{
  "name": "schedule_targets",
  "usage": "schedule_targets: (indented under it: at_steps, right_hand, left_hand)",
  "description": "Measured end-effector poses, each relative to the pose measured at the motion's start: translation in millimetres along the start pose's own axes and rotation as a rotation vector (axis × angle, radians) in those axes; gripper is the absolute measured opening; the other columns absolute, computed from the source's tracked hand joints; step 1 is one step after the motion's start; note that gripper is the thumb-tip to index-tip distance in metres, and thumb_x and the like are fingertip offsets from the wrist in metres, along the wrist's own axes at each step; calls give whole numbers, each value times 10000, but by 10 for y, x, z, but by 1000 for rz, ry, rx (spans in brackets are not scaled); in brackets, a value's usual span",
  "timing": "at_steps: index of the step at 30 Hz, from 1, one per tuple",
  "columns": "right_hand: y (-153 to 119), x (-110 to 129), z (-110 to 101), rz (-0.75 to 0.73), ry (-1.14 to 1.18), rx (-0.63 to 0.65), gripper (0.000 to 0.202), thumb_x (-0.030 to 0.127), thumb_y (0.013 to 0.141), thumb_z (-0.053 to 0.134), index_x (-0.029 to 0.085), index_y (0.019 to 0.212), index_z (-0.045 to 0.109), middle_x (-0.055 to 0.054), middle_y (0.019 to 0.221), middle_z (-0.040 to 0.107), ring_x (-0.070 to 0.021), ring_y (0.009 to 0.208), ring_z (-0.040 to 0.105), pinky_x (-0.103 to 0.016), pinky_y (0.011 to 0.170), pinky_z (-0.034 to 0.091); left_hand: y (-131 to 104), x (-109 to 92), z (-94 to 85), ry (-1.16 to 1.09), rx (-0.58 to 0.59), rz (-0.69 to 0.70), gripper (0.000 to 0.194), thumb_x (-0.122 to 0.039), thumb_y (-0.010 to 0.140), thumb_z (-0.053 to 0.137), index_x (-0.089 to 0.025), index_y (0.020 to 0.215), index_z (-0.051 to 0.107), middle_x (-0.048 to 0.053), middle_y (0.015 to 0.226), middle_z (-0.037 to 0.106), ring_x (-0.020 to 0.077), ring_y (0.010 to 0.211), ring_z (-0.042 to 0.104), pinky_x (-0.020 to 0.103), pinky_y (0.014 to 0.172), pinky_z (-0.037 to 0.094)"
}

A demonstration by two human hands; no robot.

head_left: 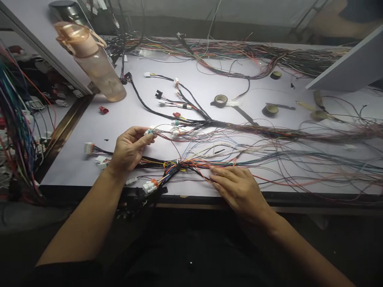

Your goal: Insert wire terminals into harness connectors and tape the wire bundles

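My left hand (130,148) pinches a small white-and-teal connector (149,131) between thumb and fingers, just above the table. Thin wires trail from it to the right. My right hand (236,185) has its fingers closed on wires at the near edge of a loose wiring harness (197,162); its fingertips are partly hidden. Left of the harness's gathered joint, branches end in plugs, among them a white connector with an orange band (150,185) and a white multi-pin connector (88,148). Behind lies a second, taped harness (221,124) with several connectors.
A water bottle (101,73) stands at the back left. Tape rolls (220,100) lie behind the taped harness, and a red connector (103,110) sits at left. Piled wires (233,52) line the back edge. Colored wires (14,107) hang at far left; a white panel (350,59) rises at right.
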State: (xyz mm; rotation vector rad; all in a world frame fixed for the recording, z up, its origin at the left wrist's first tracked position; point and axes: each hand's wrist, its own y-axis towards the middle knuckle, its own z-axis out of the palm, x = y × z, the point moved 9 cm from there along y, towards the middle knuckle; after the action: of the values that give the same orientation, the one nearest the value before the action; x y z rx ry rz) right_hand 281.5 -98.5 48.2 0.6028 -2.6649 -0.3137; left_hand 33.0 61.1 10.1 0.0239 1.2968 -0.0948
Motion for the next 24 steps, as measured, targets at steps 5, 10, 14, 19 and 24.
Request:
schedule_targets:
  at_steps: [5, 10, 14, 19, 24]
  right_hand:
    - [-16, 10, -51, -10, -4, -76, 188, 220, 903, 595, 234, 1072, 675, -37, 1179, 697, -209, 1004, 621, -385, 854, 402]
    - [59, 156, -119, -57, 48, -124, 291, 198, 869, 630, 249, 1155, 642, -33, 1205, 681, -212, 1064, 595, -388, 909, 416]
    - [185, 280, -21, -66, 17, -66, 281, 264, 907, 577, 218, 1178, 638, -88, 1373, 562, -256, 1251, 484, -426, 995, 387]
    - [182, 310, 261, -10, -40, 107, 336, 369, 936, 519, 241, 1239, 589, -120, 1450, 470, -280, 1318, 410, -469, 1030, 351]
    - [55, 337, 297, 5, -1, 135, 332, 373, 955, 481, 228, 1240, 571, -110, 1491, 419, -264, 1353, 371, -460, 1063, 318]
  left_hand:
    - [-21, -15, 19, 14, 0, 15, 243, -212, 633, 834, -163, 829, 700, 24, 786, 720, 101, 691, 639, 231, 693, 495]
    - [-32, -69, 61, 93, -22, 24, 300, -254, 607, 848, -149, 837, 688, 36, 793, 715, 113, 685, 639, 257, 704, 505]
    - [-30, -201, 143, 172, -32, 55, 340, -255, 578, 863, -149, 848, 686, 16, 741, 699, 121, 647, 641, 265, 675, 516]
    - [34, -294, 299, 172, -51, 79, 325, -213, 581, 865, -136, 845, 692, 10, 715, 707, 128, 642, 655, 268, 680, 526]
    - [96, -192, 358, 84, -145, 81, 299, -185, 596, 854, -119, 833, 684, 8, 703, 712, 118, 638, 655, 266, 686, 533]
